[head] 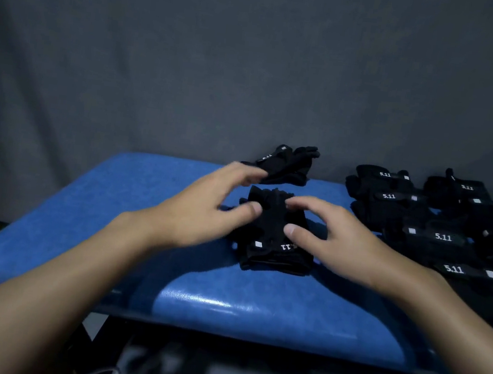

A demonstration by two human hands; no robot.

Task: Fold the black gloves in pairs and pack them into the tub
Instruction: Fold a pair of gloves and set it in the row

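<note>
While both hands sit low over the blue padded table (86, 217), a folded glove pair (273, 260) lies flat btwn them, roughly mid-table, cuff end toward the person w/ a small white tag and an upside-down "5.11" logo showing. Left hand (206, 203) comes in from the left, fingers spread and only slightly bent, not wrapped round anything; its thumb (251, 209) touches the pair's left edge, and the fingertips are motion-blurred near the far end of the pair. Right hand (335, 238) comes in from the right, also loose and spread, gripping nothing; its thumb (292, 230) rests on top of the pair just above the logo, and the index tip touches the fabric near the middle. Whether the remaining fingers touch the fabric is unclear. Behind the pair, at the table's back edge and near the left fingertips, lies a second glove set (288, 164), logo strap up, fingers pointing right. Off to the right, well apart from the folded pair, a glove pile (438, 229) covers that end of the table, several "5.11" straps and white tags facing up, gloves overlapping each other. Grey fabric backdrop (193, 56) hangs behind the table. Below the near table edge there are dark blurred shapes; can't tell what they are, so can't place the tub.
</note>
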